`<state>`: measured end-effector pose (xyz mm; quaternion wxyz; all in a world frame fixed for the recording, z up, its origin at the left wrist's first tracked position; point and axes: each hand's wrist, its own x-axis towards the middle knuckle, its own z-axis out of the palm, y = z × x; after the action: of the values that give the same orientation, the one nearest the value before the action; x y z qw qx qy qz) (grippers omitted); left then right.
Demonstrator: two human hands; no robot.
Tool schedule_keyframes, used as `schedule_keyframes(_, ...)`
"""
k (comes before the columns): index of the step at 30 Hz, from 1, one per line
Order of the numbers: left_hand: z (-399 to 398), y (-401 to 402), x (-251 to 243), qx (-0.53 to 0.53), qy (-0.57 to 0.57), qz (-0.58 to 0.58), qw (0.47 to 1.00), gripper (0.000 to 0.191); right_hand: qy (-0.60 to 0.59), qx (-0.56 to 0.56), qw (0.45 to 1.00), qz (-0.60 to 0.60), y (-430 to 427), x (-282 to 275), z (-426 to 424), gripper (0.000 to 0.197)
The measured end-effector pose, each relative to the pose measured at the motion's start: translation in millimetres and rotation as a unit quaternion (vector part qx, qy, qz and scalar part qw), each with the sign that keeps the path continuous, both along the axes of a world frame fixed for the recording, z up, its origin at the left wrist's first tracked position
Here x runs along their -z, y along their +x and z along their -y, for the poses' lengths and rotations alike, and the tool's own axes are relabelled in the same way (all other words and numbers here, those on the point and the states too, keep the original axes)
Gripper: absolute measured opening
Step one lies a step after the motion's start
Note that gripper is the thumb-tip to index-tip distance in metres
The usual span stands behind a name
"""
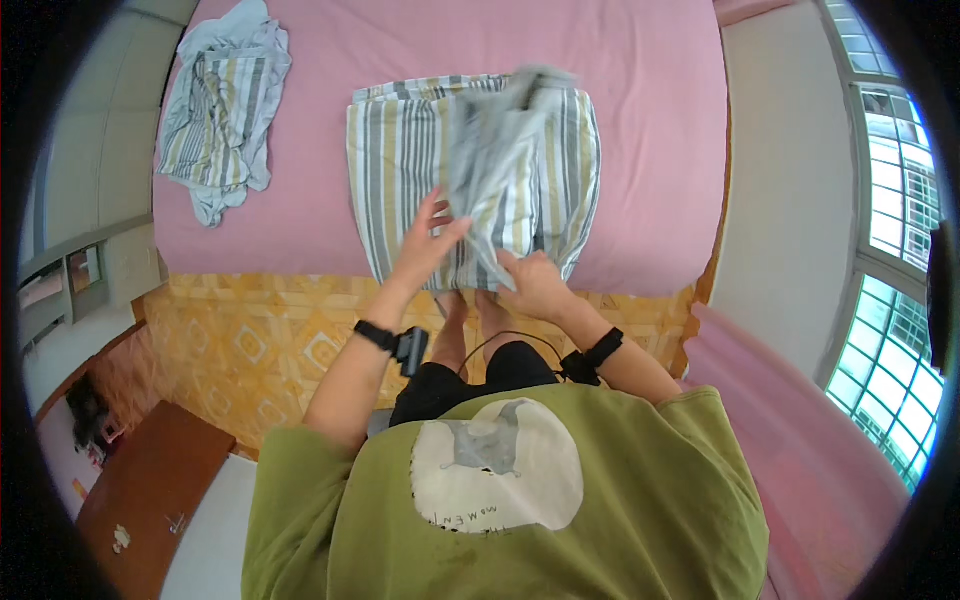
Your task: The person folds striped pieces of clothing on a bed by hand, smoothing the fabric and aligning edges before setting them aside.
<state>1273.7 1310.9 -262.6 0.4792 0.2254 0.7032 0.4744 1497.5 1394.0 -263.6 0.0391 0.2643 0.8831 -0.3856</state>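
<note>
A striped cloth (405, 157) in white, grey and mustard lies folded into a broad block at the near part of the pink-covered bed, its lower edge reaching the bed's edge. Over its right half a blurred flap (499, 135) of grey and striped fabric is lifted and in motion. My right hand (534, 283) grips a pale corner of that flap near the block's front edge. My left hand (431, 240) is raised over the striped cloth, fingers apart, close to the flap's edge; whether it touches the cloth is unclear.
On the pink bedsheet (652, 165) at the far left lies a rumpled pile of light grey and striped fabric (232, 112). A pink curtain (787, 420) hangs at the right beside barred windows (885, 375). A brown wooden surface (150, 487) stands at the lower left.
</note>
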Motion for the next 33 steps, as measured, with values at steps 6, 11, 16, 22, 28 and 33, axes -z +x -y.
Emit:
schedule_keyframes(6, -26, -2, 21, -0.212, 0.031, 0.2, 0.956, 0.069, 0.0, -0.101, 0.995, 0.006, 7, -22, 19, 0.056)
schedule_keyframes(11, -14, 14, 3, -0.145, 0.039, 0.092, 0.984, 0.065, -0.124, -0.112, 0.978, 0.128, 24, -46, -13, 0.06)
schedule_keyframes(16, -15, 53, -25, 0.032, 0.041, -0.219, 0.974, 0.059, -0.159, 0.222, 0.957, -0.093, -8, -52, -51, 0.075)
schedule_keyframes(22, -32, 99, -45, 0.126, 0.133, -0.351, 0.918, 0.047, -0.024, 0.248, 0.967, -0.045, -56, -86, -83, 0.076)
schedule_keyframes(28, -54, 114, -65, 0.154, 0.131, -0.309, 0.929, 0.057, -0.155, 0.411, 0.881, -0.175, -32, -44, -123, 0.057)
schedule_keyframes(33, -53, 115, -56, 0.178, 0.121, -0.341, 0.915, 0.06, -0.097, 0.327, 0.939, 0.034, -48, -80, -124, 0.082)
